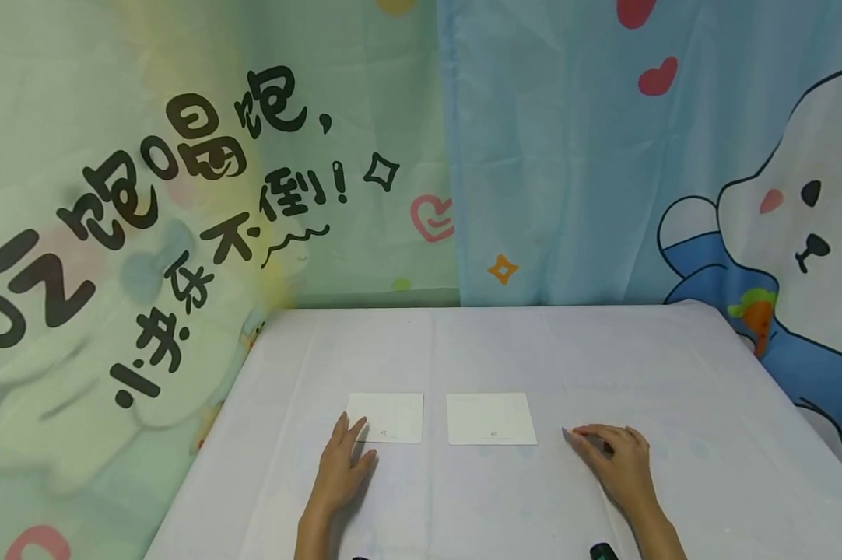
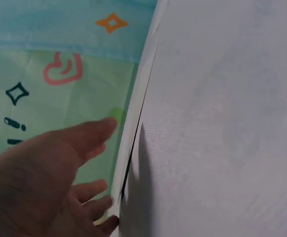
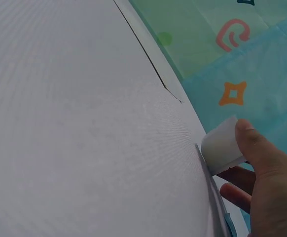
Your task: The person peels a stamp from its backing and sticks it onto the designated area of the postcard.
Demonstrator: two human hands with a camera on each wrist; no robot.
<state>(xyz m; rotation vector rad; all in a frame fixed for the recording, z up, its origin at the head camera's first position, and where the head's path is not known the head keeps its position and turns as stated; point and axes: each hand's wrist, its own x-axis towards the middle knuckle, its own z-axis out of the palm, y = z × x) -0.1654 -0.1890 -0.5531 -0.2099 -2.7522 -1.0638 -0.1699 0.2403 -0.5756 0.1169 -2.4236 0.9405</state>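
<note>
Two white cards lie side by side on the white-covered table, each with a small mark near its bottom edge. My left hand point(image 1: 340, 470) reaches over the lower left corner of the left card point(image 1: 393, 416), its fingers extended and holding nothing. To the right, apart from the right card point(image 1: 492, 418), is my right hand point(image 1: 620, 459). Its thumb and finger pinch a short, curled, whitish piece of tape point(image 3: 222, 148) with a jagged lower edge. In the head view only a small bluish tip of it shows.
The table point(image 1: 505, 350) ends at a printed curtain point(image 1: 533, 155) along the back. A dark green and black object point(image 1: 603, 551) is cut off by the bottom edge of the head view, near my right forearm. Another dark sliver shows at the bottom, right of my left forearm.
</note>
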